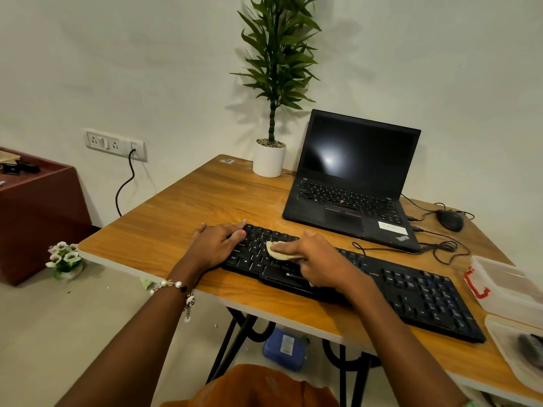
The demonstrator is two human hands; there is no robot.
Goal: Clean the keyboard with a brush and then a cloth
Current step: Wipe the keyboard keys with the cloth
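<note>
A black keyboard (411, 292) lies slantwise along the near side of the wooden table (211, 198). My left hand (217, 245) rests flat on the keyboard's left end, fingers spread over the corner keys. My right hand (320, 259) presses a small pale yellow cloth (277, 250) onto the left-hand letter keys; the cloth is pinched under the fingers and only its left part shows. A dark bristly object, possibly the brush (531, 348), lies blurred in a clear tray at the far right edge.
An open black laptop (352, 183) stands behind the keyboard, a potted plant (269, 158) to its left. A black mouse (449, 220) and tangled cables lie at the right. A clear plastic box with a red clasp (505, 286) sits at the right edge above the tray.
</note>
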